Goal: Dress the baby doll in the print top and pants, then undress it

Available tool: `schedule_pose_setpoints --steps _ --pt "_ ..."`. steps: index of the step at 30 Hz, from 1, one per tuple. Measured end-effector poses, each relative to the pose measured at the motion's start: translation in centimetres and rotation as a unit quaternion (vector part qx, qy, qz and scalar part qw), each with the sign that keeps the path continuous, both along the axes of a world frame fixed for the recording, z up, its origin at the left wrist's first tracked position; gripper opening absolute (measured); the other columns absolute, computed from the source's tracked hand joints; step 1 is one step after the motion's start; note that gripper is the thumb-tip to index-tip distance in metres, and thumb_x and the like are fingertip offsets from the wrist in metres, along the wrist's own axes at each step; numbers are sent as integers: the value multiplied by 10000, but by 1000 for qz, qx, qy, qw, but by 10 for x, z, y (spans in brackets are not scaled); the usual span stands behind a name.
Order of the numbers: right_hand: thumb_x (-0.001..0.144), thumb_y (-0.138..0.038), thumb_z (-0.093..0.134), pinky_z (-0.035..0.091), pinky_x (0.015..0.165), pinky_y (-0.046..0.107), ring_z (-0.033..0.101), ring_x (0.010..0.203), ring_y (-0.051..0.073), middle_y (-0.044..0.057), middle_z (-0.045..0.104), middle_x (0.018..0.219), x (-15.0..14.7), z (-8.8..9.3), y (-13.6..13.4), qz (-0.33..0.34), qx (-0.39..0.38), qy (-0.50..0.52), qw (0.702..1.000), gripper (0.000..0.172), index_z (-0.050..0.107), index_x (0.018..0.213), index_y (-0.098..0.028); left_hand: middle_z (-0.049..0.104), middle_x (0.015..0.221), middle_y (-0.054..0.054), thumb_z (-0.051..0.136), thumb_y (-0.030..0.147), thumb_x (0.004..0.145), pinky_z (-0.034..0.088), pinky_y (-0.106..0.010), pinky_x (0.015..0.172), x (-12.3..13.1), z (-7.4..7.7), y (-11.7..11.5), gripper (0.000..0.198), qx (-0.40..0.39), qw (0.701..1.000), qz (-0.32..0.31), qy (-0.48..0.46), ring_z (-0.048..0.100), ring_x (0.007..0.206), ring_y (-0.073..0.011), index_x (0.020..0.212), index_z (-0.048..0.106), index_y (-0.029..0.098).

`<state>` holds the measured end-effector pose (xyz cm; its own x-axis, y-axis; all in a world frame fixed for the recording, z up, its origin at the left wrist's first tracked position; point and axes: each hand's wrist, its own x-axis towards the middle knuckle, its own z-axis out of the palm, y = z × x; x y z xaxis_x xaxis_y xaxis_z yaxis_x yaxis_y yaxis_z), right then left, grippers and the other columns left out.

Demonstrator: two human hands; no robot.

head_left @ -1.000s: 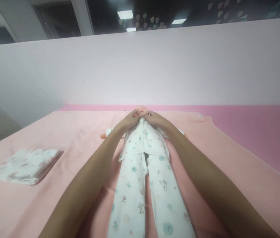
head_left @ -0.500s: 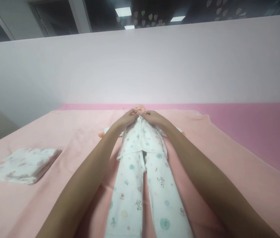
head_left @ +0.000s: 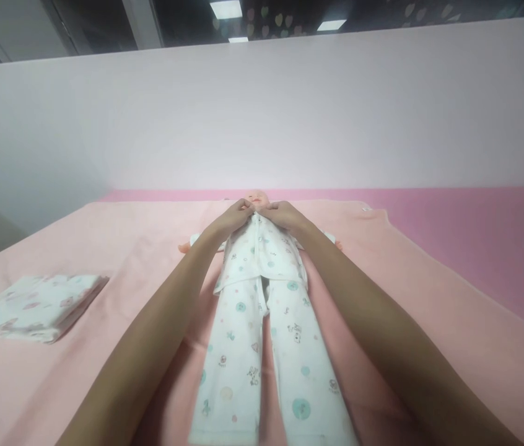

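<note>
A doll lies on its back, its head at the far end and its arms spread to both sides. It wears a white printed top and white printed trousers whose legs stretch toward me. Just below the doll's chin, my left hand pinches the top's collar from the left. My right hand has its fingers closed on the collar's other side, close to my left fingertips. Small fasteners run down the top's front below my hands.
The doll rests on a pink blanket. At the left lies a folded white printed cloth. A pale raised panel stands behind, and a darker pink surface shows at the right.
The whole view has shifted slightly. Both hands remain at the collar, with my right fingers now a little lower against the cloth.
</note>
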<state>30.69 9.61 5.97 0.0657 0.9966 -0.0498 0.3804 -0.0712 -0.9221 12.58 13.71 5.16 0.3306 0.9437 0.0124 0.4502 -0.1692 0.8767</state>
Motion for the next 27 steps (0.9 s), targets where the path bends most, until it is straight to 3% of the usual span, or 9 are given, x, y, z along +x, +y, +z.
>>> schedule_pose_setpoints --steps 9,19,27 --pt "920 -403 731 514 755 201 691 884 147 84 754 1121 2 -1 6 12 -29 36 999 359 750 1171 -148 677 1022 -59 625 449 936 473 -317 746 0 -10 11 214 8 1000 -5 -20 631 938 -250 1026 602 256" --pt "935 -377 733 462 792 170 648 938 109 45 722 1155 -4 5 -5 -4 10 28 1000 297 729 1135 -157 650 943 -37 591 400 998 445 -303 747 8 1 -3 166 9 1000 18 -15 604 850 -211 1002 575 235" --pt "897 -405 764 448 749 183 642 897 117 33 722 1097 -2 -1 0 -15 22 1 1000 310 727 1087 -162 623 861 -20 561 344 1012 421 -289 712 10 -2 -2 120 63 998 29 10 593 812 -200 970 562 232"
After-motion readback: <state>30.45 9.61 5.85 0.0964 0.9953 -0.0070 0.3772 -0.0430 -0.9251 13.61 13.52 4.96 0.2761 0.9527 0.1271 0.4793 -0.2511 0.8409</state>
